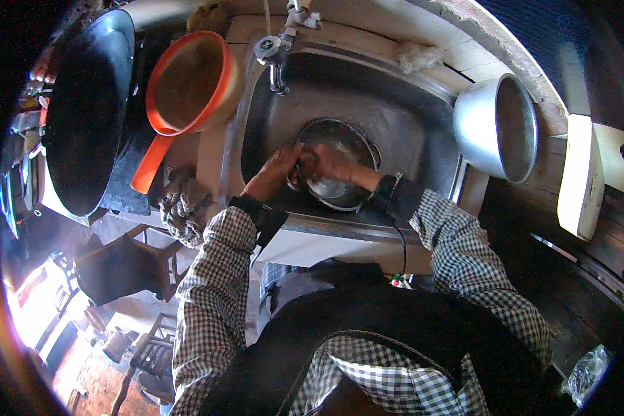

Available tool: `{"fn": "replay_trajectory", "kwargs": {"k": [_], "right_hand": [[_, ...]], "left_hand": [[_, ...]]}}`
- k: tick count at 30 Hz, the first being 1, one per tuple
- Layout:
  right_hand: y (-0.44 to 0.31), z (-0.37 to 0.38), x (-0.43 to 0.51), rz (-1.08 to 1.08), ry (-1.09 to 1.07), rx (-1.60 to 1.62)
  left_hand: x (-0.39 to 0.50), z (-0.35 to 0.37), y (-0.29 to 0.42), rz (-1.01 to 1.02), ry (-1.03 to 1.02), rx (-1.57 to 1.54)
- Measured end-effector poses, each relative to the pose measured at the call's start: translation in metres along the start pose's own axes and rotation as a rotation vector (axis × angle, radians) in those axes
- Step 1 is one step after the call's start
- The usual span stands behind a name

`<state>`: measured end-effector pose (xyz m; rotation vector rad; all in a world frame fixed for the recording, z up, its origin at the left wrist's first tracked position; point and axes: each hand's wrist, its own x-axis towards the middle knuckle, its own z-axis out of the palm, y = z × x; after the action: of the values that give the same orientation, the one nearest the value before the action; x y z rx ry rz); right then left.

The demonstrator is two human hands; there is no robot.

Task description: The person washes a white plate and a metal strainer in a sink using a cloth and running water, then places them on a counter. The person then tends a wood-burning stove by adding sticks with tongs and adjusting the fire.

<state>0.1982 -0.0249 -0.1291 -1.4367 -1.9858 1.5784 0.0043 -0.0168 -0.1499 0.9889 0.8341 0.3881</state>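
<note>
A round metal pot [343,140] with shiny inner walls stands in the stainless-steel sink [416,125]. Over its left part, my left hand [277,171] and my right hand [338,165] meet, fingers bent toward each other. Something small and dark seems to lie between the fingertips, too blurred to name, and I cannot tell which hand grips it. Both wrists have dark cuffs below checked sleeves. Above and to the left of the hands, a chrome tap [275,62] reaches over the sink; no water stream is visible from it.
Left of the sink are an orange-rimmed dipper [221,99] with an orange handle, a crumpled cloth [185,205] and a large dark wok or lid [88,114]. A tilted aluminium pot [476,125] stands at the right edge. Crumpled clear plastic [418,56] lies behind the sink.
</note>
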Motion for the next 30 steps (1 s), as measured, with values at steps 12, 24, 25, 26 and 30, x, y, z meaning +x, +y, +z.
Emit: {"fn": "replay_trajectory", "kwargs": {"k": [12, 24, 25, 26, 30], "right_hand": [[0.092, -0.016, -0.037, 0.115, 0.149, -0.282], [0.047, -0.013, 0.042, 0.193, 0.34, 0.267], [0.04, -0.028, 0.034, 0.184, 0.397, 0.205], [0.033, -0.044, 0.024, 0.189, 0.412, 0.314], [0.006, -0.066, -0.05, 0.014, 0.373, 0.67]], "left_hand": [[0.026, 0.011, 0.02, -0.129, 0.304, 0.517], [0.015, 0.029, 0.041, 0.141, 0.486, 0.8], [0.013, 0.041, 0.047, 0.105, 0.542, 0.751], [0.009, 0.051, 0.055, 0.223, 0.544, 0.837], [-0.013, 0.09, 0.091, 0.555, 0.314, 1.533]]}}
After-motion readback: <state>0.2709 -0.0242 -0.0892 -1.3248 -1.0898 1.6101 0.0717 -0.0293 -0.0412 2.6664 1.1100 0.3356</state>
